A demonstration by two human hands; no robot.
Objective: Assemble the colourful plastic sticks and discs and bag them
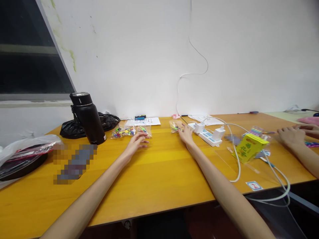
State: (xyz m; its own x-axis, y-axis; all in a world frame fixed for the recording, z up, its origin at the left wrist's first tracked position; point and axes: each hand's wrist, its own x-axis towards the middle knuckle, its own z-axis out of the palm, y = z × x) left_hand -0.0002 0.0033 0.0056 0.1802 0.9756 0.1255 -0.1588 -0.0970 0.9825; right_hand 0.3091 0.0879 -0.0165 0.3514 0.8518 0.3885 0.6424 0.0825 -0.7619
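My left hand (136, 144) is open over the table, its fingers apart and nothing in them. Just beyond its fingertips lie several clear plastic bags (122, 131) of small coloured plastic pieces; the nearest bag (145, 128) is partly behind the fingers. My right hand (186, 134) reaches to a small clear plastic bag (174, 126) with green, yellow and dark pieces in it. Thumb and fingers close at this bag's right edge, which they partly cover. The bag rests on the table.
A black bottle (88, 119) stands left, before a black plastic bag (109, 120). A white power strip (209, 137) with chargers and looping cables is beside my right hand. Further right are a yellow box (251, 147) and another person's hands (292, 135). Papers (153, 121) lie near the wall.
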